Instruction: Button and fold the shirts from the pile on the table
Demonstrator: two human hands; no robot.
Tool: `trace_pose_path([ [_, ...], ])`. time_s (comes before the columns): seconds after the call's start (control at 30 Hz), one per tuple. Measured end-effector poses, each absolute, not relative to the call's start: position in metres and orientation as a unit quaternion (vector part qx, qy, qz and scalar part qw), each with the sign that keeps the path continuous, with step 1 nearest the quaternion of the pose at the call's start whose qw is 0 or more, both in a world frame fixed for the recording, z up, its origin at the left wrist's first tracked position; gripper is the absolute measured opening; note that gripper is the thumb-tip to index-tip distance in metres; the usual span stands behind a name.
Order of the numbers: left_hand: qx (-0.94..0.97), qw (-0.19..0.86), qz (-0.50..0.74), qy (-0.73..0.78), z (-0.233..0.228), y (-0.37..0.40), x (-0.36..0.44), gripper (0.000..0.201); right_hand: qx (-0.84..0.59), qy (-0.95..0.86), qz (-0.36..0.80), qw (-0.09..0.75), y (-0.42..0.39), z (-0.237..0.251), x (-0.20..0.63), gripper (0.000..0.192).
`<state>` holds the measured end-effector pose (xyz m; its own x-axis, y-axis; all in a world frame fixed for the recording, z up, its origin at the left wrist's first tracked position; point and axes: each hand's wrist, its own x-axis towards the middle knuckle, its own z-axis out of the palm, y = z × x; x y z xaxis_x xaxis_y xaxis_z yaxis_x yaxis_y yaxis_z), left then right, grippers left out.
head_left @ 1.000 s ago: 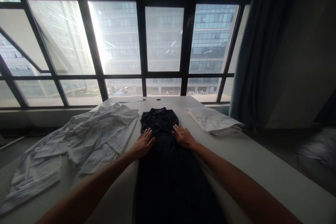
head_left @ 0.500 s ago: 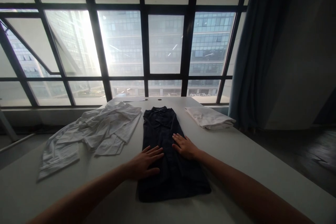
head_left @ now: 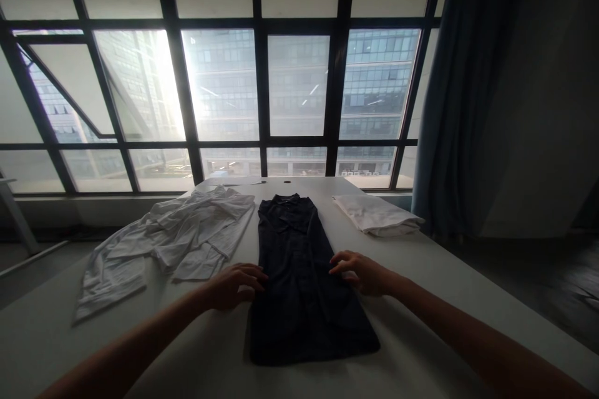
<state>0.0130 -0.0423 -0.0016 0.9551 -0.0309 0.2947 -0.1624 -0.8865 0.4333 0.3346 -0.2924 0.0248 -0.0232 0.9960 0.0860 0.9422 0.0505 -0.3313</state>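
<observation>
Dark shirt (head_left: pixel 299 274) lies flat on the tabletop (head_left: pixel 444 299), center of frame, already folded narrow into a long strip. Looks soft, light, limp cloth: it will sag and slide if lifted from one spot, so best taken at both long side edges at once, or at the near hem corners. Long axis runs away from me, collar end at the upper center toward the window, hem at the lower center.

My left hand (head_left: pixel 234 285) sits at the left edge of the strip, fingers curled on or under the edge; can't tell if cloth is really pinched. My right hand (head_left: pixel 362 273) at the right edge, fingers bent the same way, grip also unclear.

Crumpled white shirt (head_left: pixel 178 237) spread at center left, just beside the dark one. Folded white cloth (head_left: pixel 377 213) upper right of center, apart.
</observation>
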Motion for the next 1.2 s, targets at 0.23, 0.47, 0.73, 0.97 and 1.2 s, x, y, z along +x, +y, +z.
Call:
trace_pose_path([
  [0.23,0.958,0.228,0.154,-0.077,-0.015,-0.059,-0.001,0.02,-0.637,-0.738,0.151,0.166,-0.315,0.024,0.32,0.041],
  [0.47,0.934,0.299,0.193,-0.027,0.002,-0.088,-0.004,0.025,-0.597,-0.747,0.114,0.27,-0.32,0.028,0.305,0.022],
  [0.73,0.897,0.341,0.279,0.038,0.068,-0.105,-0.027,0.031,-0.512,-0.753,0.196,0.362,-0.336,0.105,0.278,0.03],
  [0.97,0.746,0.504,0.434,0.028,0.128,-0.073,0.023,0.035,-0.433,-0.663,0.238,0.562,-0.27,0.144,0.308,0.03],
  [1.2,0.631,0.622,0.457,0.079,0.13,0.0,0.107,0.036,-0.462,-0.505,0.311,0.66,-0.179,0.147,0.332,0.025],
])
